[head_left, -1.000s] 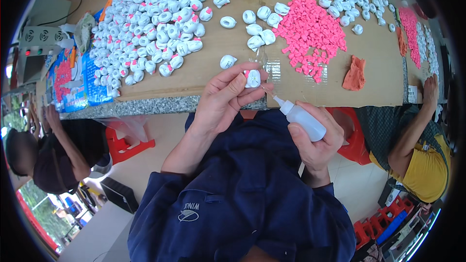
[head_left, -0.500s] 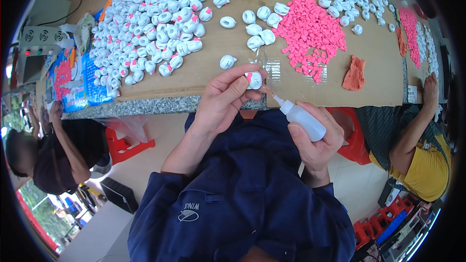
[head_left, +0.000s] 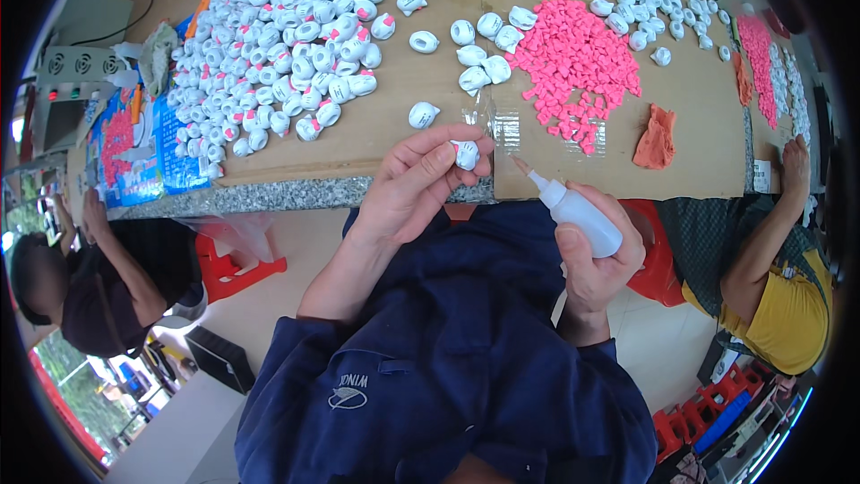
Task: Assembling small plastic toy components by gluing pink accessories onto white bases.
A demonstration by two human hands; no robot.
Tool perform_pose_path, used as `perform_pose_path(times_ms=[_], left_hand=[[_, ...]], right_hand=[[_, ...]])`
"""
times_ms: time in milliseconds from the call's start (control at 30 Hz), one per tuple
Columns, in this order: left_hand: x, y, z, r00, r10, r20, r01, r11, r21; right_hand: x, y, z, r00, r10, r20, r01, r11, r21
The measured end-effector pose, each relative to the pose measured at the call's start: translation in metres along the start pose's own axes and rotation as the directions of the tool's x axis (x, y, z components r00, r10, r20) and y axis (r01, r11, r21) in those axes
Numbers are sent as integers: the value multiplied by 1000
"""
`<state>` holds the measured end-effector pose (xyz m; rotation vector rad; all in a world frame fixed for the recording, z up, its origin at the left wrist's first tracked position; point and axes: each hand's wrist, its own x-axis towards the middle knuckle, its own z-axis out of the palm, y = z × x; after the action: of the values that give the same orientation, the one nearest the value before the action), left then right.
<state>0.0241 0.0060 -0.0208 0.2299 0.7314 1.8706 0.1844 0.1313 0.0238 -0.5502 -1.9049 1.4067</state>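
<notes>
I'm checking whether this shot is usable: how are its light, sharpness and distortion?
Head view: even daylight, no harsh glare; left hand, small white piece and squeeze bottle in right hand are sharp; table edge bows, corners black.

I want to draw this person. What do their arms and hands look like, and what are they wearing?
The left hand and right hand are bare, with no gloves, rings or watch showing. The forearms are bare too. The dark navy work jacket has its sleeves pushed up, and a small pale emblem sits on it.
</notes>
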Motion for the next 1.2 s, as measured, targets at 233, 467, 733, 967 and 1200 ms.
perform_pose_path(times_ms=[233,467,733,967,1200], left_hand=[[0,1,0,999,-13,36,13,1000,2],[1,3,-1,996,-7,94,9,1000,-13],[-1,3,-9,987,-84,138,101,987,-126],[-6,8,16,988,-131,-81,139,985,103],[-10,3,21,997,-20,-76,49,908,416]], right_hand=[[1,0,0,999,27,19,-27,1000,15],[1,0,1,1000,6,17,-7,999,40],[1,2,-1,968,249,43,-249,912,325],[9,6,14,929,347,127,-362,788,498],[6,14,13,937,309,160,-348,816,462]])
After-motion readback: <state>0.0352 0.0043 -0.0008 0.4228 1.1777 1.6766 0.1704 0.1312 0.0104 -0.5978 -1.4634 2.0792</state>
